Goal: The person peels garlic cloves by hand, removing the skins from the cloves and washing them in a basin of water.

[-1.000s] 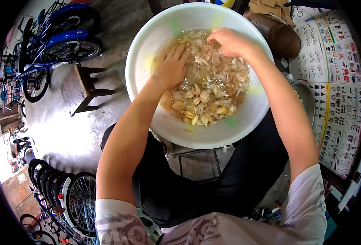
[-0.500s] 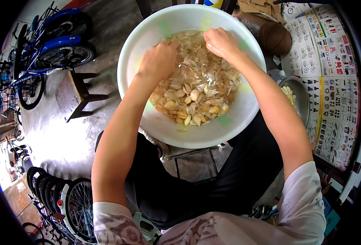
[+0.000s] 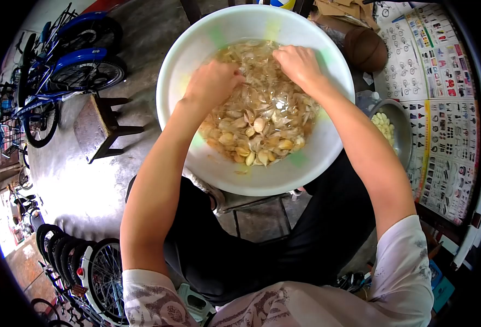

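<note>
Gray, smooth floor point(image 3: 148, 54) runs off to the left, with blue bikes point(image 3: 85, 54) and a wooden stool point(image 3: 90, 128) on it. One big, round white tub point(image 3: 240, 188) sits in the middle, hard and shiny like plastic. Inside it, fat garlic cloves point(image 3: 259, 125) lie in brownish water point(image 3: 240, 50) — mostly on the near side, closer in than both hands. The left hand point(image 3: 213, 82) is nearer to that heap; the right hand point(image 3: 295, 61) is at the far right part of the tub. Both hands have curled fingers down at the water, and I can't tell if they grip anything. The cloves are plump, and their long sides point all ways. Thin skins point(image 3: 292, 115) lie among them — crinkly, like wet paper. At right, a metal bowl point(image 3: 406, 136) holds pale, bare cloves point(image 3: 383, 126).
</note>
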Available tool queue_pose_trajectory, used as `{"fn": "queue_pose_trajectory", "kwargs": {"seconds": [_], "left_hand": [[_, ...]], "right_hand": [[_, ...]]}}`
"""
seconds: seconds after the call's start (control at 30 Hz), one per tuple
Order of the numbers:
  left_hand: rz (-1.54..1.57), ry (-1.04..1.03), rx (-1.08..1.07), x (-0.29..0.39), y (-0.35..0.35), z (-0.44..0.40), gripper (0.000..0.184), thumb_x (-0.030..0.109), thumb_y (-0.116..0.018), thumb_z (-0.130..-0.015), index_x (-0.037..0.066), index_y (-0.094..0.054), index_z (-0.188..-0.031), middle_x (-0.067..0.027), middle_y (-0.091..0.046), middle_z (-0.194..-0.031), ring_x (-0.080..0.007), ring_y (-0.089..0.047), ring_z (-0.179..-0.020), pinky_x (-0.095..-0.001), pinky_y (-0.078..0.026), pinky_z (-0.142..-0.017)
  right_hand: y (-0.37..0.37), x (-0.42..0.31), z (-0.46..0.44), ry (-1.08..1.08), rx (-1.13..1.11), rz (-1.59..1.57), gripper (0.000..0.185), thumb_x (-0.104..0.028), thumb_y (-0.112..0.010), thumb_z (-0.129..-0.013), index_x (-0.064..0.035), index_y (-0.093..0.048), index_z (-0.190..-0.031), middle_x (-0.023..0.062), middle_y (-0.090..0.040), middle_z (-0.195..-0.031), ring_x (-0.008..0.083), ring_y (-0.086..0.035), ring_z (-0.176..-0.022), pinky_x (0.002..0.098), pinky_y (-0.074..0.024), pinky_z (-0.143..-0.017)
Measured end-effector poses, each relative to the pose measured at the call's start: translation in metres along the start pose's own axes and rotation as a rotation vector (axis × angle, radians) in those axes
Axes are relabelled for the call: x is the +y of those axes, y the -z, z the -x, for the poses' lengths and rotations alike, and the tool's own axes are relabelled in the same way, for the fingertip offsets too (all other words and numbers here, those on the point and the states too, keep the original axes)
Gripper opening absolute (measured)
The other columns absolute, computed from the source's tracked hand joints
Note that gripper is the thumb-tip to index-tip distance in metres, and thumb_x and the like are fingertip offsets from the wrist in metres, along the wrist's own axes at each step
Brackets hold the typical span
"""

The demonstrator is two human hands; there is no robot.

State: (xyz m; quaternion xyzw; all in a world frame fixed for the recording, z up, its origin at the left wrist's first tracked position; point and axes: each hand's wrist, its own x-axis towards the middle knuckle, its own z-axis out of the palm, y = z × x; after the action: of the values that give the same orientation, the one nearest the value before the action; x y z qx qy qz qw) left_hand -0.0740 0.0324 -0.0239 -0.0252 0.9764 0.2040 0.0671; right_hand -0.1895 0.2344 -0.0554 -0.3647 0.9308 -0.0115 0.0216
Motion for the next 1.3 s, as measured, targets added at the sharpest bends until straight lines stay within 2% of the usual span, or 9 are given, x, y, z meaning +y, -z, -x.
{"fn": "queue_pose_trajectory", "kwargs": {"seconds": [0.13,0.2,0.3,0.4,0.63,0.8,0.93,1.0,1.3], "left_hand": [[0.132,-0.283,-0.078,0.006,-0.006,0.011,0.018,0.017,-0.065,-0.088,0.006,-0.069,-0.102,-0.0084,-0.07,-0.089,-0.0275,-0.067,-0.079,-0.0379,-0.053,-0.074],[0.168,-0.382,-0.072,0.011,-0.013,0.013,0.018,0.017,-0.065,-0.088,0.007,-0.07,-0.103,-0.008,-0.07,-0.099,-0.0276,-0.067,-0.087,-0.0382,-0.053,-0.077],[0.133,-0.585,-0.07,0.023,-0.029,0.016,0.025,0.019,-0.065,-0.089,0.011,-0.068,-0.113,-0.0059,-0.061,-0.126,-0.0257,-0.061,-0.11,-0.0391,-0.051,-0.09],[0.01,-0.766,-0.031,0.042,-0.042,0.017,0.043,0.022,-0.061,-0.092,0.017,-0.056,-0.135,-0.0001,-0.042,-0.15,-0.0223,-0.041,-0.137,-0.0423,-0.037,-0.112],[-0.144,-0.802,-0.073,0.052,-0.074,0.005,0.052,0.046,-0.043,-0.1,0.016,-0.049,-0.143,-0.0021,-0.033,-0.158,-0.0216,-0.027,-0.147,-0.0423,-0.022,-0.12],[-0.309,-0.674,-0.121,0.051,-0.085,0.0,0.062,0.056,-0.03,-0.102,0.019,-0.036,-0.151,-0.0025,-0.028,-0.16,-0.0209,-0.023,-0.148,-0.0428,-0.017,-0.121],[-0.237,-0.647,-0.154,0.046,-0.088,-0.002,0.063,0.056,-0.03,-0.102,0.02,-0.032,-0.153,-0.0028,-0.028,-0.16,-0.0202,-0.02,-0.149,-0.0438,-0.017,-0.121],[-0.261,-0.64,-0.137,0.044,-0.09,-0.002,0.062,0.055,-0.031,-0.102,0.02,-0.032,-0.153,-0.0032,-0.028,-0.16,-0.0198,-0.019,-0.15,-0.0448,-0.017,-0.121],[-0.144,-0.638,-0.205,0.051,-0.086,-0.002,0.053,0.041,-0.048,-0.1,0.018,-0.041,-0.147,-0.0053,-0.037,-0.153,-0.022,-0.03,-0.143,-0.0476,-0.022,-0.118]], "right_hand": [[0.001,-0.01,-0.005,-0.078,-0.141,0.097,0.011,-0.001,-0.061,-0.077,-0.0058,-0.07,-0.083,0.0123,-0.07,-0.086,0.0246,-0.063,-0.098,0.04,-0.0538,-0.082],[0.0,-0.016,-0.002,-0.048,0.104,0.113,0.008,-0.004,-0.062,-0.077,-0.0042,-0.07,-0.078,0.0109,-0.068,-0.084,0.0242,-0.063,-0.097,0.0389,-0.054,-0.081],[-0.002,-0.007,-0.006,0.106,0.28,0.014,0.013,-0.001,-0.057,-0.077,-0.0066,-0.068,-0.081,0.01,-0.065,-0.092,0.0279,-0.06,-0.098,0.0398,-0.0517,-0.083],[0.018,0.009,-0.008,0.131,0.123,-0.168,0.009,-0.003,-0.058,-0.076,-0.008,-0.065,-0.073,0.011,-0.061,-0.081,0.0313,-0.06,-0.093,0.041,-0.0506,-0.076],[0.044,0.004,0.002,-0.012,0.135,-0.249,0.008,-0.005,-0.055,-0.076,-0.0041,-0.061,-0.07,0.0148,-0.064,-0.077,0.0385,-0.06,-0.08,0.0477,-0.0487,-0.07],[0.056,0.0,0.007,-0.238,-0.118,-0.213,0.012,-0.011,-0.055,-0.08,-0.0037,-0.065,-0.077,0.0223,-0.066,-0.085,0.0427,-0.062,-0.075,0.0511,-0.0473,-0.07],[0.051,0.006,0.015,-0.193,-0.151,-0.216,0.014,-0.007,-0.056,-0.081,-0.0045,-0.066,-0.09,0.0202,-0.067,-0.084,0.0397,-0.064,-0.078,0.049,-0.0482,-0.071],[0.047,0.016,0.022,-0.064,-0.342,-0.287,0.025,-0.008,-0.058,-0.082,-0.0087,-0.067,-0.105,0.0173,-0.068,-0.104,0.0355,-0.066,-0.098,0.0457,-0.0525,-0.082],[0.03,0.03,0.065,0.166,-0.547,-0.074,0.029,-0.006,-0.07,-0.072,-0.0106,-0.068,-0.1,0.0069,-0.065,-0.106,0.0299,-0.065,-0.099,0.043,-0.0534,-0.081]]}}
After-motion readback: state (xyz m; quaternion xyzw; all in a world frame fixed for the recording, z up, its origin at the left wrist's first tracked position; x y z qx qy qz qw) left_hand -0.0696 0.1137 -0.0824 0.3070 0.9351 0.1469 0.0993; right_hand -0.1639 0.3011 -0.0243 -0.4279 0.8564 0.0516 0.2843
